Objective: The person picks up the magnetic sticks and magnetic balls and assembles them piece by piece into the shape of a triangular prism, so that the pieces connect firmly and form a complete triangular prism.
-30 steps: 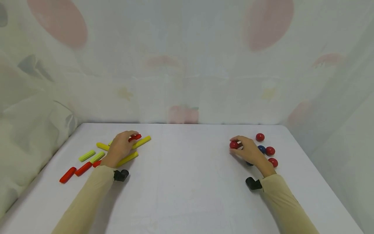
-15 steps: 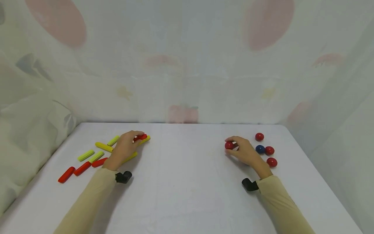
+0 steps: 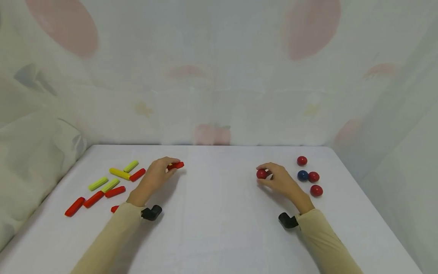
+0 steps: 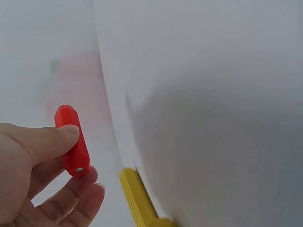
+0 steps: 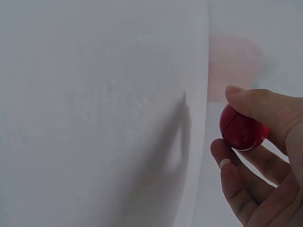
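In the head view my left hand [image 3: 155, 177] is over the left half of the table, pinching a short red magnetic stick [image 3: 176, 165] between thumb and fingers. The left wrist view shows this stick's ribbed side and the small metal tip at its end. Below it a yellow stick [image 4: 137, 196] lies on the table, largely hidden by my hand in the head view. My right hand [image 3: 278, 180], right of the middle, grips a glossy red ball [image 3: 261, 174] between thumb and fingertips. A seam runs round the ball [image 5: 241, 128] in the right wrist view, and the hand's shadow falls on the white cloth.
Several red sticks [image 3: 93, 199], lime-green sticks [image 3: 98, 183] and a yellow stick [image 3: 119, 174] lie at the left. One red stick [image 3: 115, 209] is partly covered by my left sleeve. Right of my right hand are a blue ball [image 3: 302, 175] and several red balls [image 3: 316, 190].
My left hand has moved right with the red stick, uncovering more sticks behind it. My right hand has moved left with the red ball, away from the other balls.
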The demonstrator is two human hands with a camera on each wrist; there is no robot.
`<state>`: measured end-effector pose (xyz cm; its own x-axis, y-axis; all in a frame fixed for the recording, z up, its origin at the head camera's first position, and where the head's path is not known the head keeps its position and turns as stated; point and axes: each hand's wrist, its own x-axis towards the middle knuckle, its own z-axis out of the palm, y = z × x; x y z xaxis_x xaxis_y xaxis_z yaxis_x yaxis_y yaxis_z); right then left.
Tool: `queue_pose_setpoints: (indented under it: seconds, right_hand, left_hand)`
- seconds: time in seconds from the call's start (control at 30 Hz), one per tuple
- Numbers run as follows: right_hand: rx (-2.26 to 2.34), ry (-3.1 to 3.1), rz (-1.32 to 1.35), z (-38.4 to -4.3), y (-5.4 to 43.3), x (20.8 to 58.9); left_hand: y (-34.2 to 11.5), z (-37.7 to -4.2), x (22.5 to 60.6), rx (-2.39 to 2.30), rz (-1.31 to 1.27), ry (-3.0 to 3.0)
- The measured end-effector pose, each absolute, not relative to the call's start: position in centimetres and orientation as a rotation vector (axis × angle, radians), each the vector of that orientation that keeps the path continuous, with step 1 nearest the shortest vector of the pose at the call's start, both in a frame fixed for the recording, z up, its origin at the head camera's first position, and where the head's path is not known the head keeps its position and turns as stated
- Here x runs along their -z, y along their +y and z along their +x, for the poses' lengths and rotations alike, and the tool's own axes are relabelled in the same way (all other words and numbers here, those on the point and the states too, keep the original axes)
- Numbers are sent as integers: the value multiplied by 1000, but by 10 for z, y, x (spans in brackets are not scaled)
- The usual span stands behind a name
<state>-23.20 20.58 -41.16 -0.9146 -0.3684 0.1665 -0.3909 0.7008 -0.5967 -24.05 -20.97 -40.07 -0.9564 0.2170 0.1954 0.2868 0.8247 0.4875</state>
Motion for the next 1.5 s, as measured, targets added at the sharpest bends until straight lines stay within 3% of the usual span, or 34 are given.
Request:
queue_pose_setpoints:
  seconds: [0.73, 1.17, 1.5]
  right_hand:
    - [-1079, -2895, 641, -212, 179, 400]
    - [-1162, -2878, 633, -200, 170, 402]
    - [-1236, -2852, 781, -195, 162, 406]
  left_hand:
    - [-167, -214, 406, 882, -578, -2823]
    - [-148, -205, 410, 892, -843, -2749]
    - [-138, -192, 415, 977, -837, -2836]
